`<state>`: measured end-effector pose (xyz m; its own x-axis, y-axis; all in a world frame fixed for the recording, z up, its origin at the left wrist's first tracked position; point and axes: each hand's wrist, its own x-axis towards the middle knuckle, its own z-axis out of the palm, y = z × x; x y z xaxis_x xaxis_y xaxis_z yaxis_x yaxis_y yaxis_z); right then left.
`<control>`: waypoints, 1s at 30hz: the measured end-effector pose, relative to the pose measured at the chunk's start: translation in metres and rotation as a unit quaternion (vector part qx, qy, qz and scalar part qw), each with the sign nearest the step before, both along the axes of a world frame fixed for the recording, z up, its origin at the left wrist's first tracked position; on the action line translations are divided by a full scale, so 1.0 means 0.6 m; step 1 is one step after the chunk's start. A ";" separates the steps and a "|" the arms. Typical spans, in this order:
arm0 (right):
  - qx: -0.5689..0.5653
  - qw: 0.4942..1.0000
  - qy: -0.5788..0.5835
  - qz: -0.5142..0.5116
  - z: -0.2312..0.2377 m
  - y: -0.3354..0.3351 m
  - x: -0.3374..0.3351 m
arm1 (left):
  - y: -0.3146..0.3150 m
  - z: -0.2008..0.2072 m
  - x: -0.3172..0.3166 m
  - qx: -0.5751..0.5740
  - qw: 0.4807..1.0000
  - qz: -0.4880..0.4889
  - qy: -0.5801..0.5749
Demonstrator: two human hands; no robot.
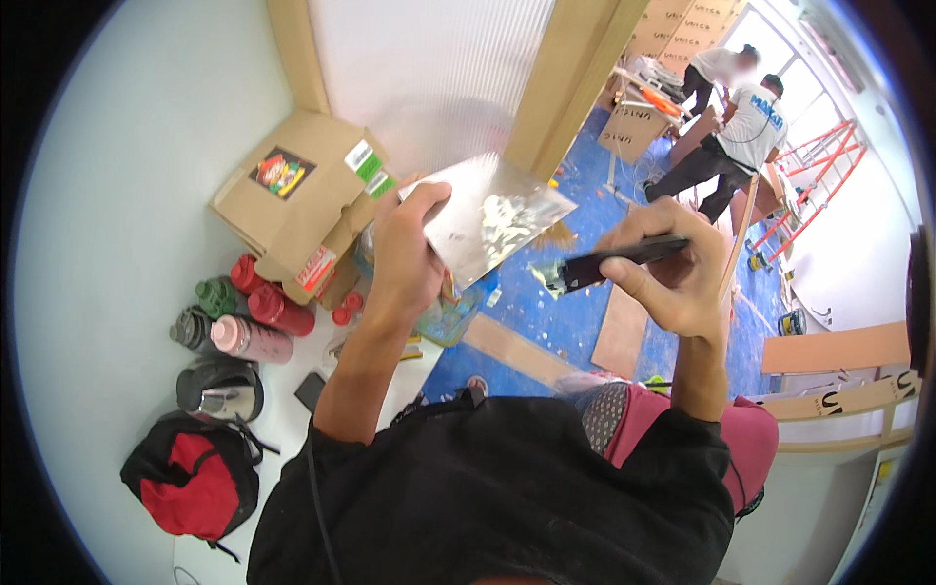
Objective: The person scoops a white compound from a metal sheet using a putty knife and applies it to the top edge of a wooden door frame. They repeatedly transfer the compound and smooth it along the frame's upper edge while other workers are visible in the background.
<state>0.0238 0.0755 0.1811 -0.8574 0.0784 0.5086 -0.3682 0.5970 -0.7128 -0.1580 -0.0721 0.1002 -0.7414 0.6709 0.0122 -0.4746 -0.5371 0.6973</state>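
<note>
My left hand grips a flat, shiny metal plate by its near left edge, thumb on top. Pale dabs of a putty-like paste are spread over the plate's right half. To the right, my right hand is closed round the black handle of a putty knife. The knife's short blade points left and carries a pale, yellowish-green smear. A gap separates the blade from the plate. Both hands are held up in front of my body, above the floor.
On the white table at left stand a cardboard box, several bottles, a red-and-black backpack and a phone. Boards lie on the blue floor covering. Two people work at the far right near an orange ladder.
</note>
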 end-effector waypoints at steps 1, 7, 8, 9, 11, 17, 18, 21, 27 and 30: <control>-0.050 0.999 0.004 -0.009 0.000 0.008 -0.001 | 0.006 -0.004 -0.003 -0.003 1.000 0.010 -0.006; -0.231 0.970 0.074 0.007 0.014 0.053 -0.032 | 0.025 -0.025 -0.004 0.011 1.000 0.020 -0.014; -0.228 0.970 0.083 -0.004 0.026 0.056 -0.034 | 0.030 -0.028 -0.004 0.023 0.999 0.030 -0.015; -0.216 0.971 0.100 -0.002 0.044 0.060 -0.036 | 0.034 -0.031 -0.005 0.031 0.998 0.045 -0.033; -0.236 0.958 0.159 0.041 0.094 0.064 -0.039 | 0.037 -0.037 -0.006 0.041 0.996 0.056 -0.052; -0.061 0.927 0.358 0.091 0.299 0.058 -0.070 | 0.037 -0.048 -0.035 0.053 0.995 0.055 -0.064; 0.024 0.931 0.364 0.025 0.336 0.047 -0.074 | 0.038 -0.045 -0.044 0.063 0.995 0.030 -0.065; 0.201 0.869 0.452 -0.018 0.484 0.011 -0.130 | 0.046 -0.032 -0.065 0.064 0.992 0.006 -0.108; 0.419 0.830 0.280 -0.240 0.780 -0.031 -0.265 | 0.071 -0.031 -0.093 0.093 0.987 -0.044 -0.125; 0.406 0.845 0.212 -0.277 0.832 0.003 -0.306 | 0.085 -0.044 -0.110 0.086 0.982 -0.120 -0.116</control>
<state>-0.1597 0.0772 0.6804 -0.5308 -0.1141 0.8398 0.0077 0.9902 0.1394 -0.2240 -0.0210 0.0740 -0.5587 0.8293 -0.0087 -0.7368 -0.4915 0.4643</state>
